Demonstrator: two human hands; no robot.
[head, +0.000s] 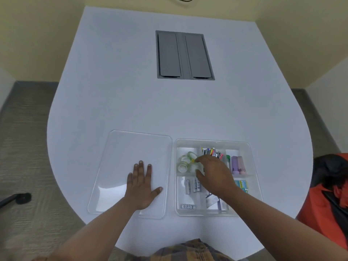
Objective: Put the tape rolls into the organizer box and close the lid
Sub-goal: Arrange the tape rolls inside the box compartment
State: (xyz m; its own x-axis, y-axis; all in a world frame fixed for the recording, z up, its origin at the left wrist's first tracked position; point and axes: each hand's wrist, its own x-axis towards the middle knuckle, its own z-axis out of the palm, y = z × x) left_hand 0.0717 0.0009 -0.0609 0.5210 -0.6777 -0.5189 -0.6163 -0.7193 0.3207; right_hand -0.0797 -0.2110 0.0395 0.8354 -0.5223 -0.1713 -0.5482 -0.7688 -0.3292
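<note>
Head view, looking down on a white table. The clear organizer box sits at lower right of the frame; its flat transparent lid lies detached just to its left, close beside the box wall. The tape rolls, clear with pale green and yellow cores, lie clustered in the box's upper-left compartment. At least three can be made out, their outlines blurred by the plastic.

The right hand hovers over that compartment, fingers curled downward near the rolls. Whether its grip closes on a roll or merely touches one cannot be told. The left hand rests flat on the lid, fingers spread, its grip wide and holding nothing.

Judged from this layout, the step in hand is settling the last roll. To do it well, the rolls should lie flat and below the rim so that none props the lid up; the fingers should leave the compartment without dragging a roll out.

Other compartments hold batteries, coloured clips, purple items and small packets. A grey cable hatch occupies the upper centre of the table.
</note>
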